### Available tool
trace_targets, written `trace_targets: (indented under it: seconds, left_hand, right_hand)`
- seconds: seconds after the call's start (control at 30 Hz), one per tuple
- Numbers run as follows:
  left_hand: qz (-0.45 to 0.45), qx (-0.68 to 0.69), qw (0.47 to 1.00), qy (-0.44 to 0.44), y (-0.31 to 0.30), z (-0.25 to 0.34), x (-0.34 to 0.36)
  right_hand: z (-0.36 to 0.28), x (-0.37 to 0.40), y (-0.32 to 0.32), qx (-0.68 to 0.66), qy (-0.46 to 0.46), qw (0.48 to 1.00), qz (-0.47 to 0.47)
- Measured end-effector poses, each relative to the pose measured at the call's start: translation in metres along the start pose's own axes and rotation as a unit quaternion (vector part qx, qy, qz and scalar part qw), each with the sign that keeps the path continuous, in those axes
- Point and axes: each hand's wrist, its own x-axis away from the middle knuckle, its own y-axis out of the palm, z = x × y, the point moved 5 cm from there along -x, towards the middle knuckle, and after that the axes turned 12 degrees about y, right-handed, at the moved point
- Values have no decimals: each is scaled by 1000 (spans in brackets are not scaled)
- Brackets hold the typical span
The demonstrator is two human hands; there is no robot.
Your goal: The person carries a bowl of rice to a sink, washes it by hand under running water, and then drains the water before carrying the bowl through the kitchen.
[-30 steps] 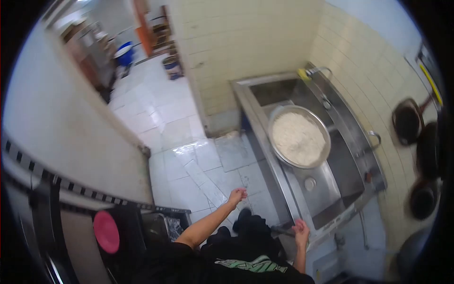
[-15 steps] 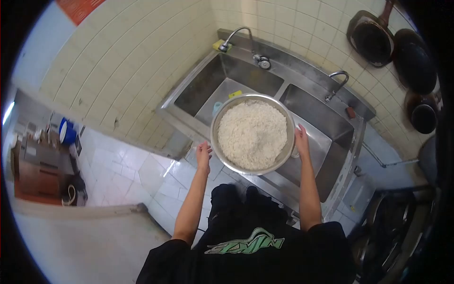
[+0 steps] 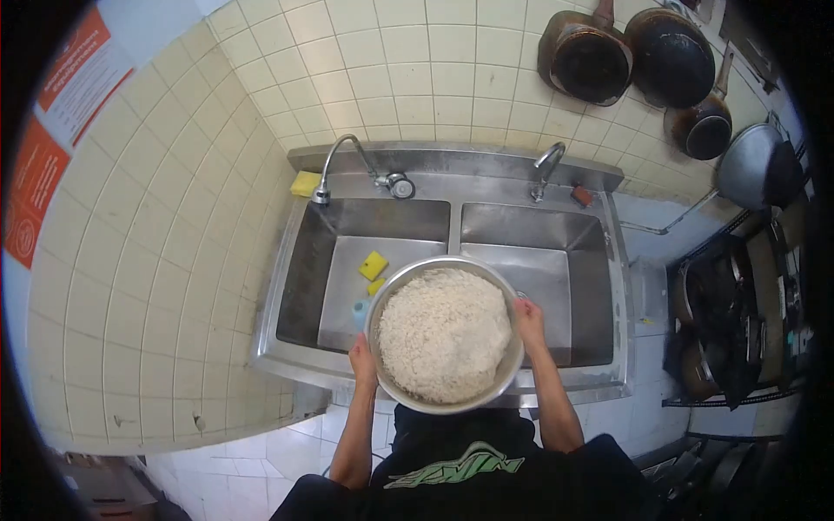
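A wide metal bowl (image 3: pixel 512 359) heaped with white rice (image 3: pixel 441 334) is between my hands, in front of my body and over the front edge of the double sink (image 3: pixel 455 227). My left hand (image 3: pixel 362 361) is closed on the bowl's left side. On the opposite side, my right hand (image 3: pixel 530 323) grips the rim. The bowl hides the undersides of my fingers. Beyond its left rim, a yellow sponge (image 3: pixel 373 264) and a light blue item (image 3: pixel 360 313) lie in the left basin.
Two taps stand behind the sink: a tall curved one (image 3: pixel 347 143) and a shorter one (image 3: pixel 547 165). Another yellow sponge (image 3: pixel 305 183) sits at the back left corner, a reddish block (image 3: pixel 581 196) at the right. Blackened pans (image 3: pixel 591 65) hang on the tiled wall. A rack (image 3: pixel 721 321) stands at right.
My view has turned, so the sink now sits squarely ahead of me. The bowl is lower in view, in front of both basins, still between my hands.
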Motion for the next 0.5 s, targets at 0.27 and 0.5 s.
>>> trace_targets:
  seconds: [0.27,0.5]
  left_hand:
    - [-113,-108,988,-6,30,88,-17]
    - [-34,-10,999,-21,33,91,25]
  right_hand:
    - [-36,89,-40,-74,127,988,40]
    - [-64,69,-58,1,38,995,91]
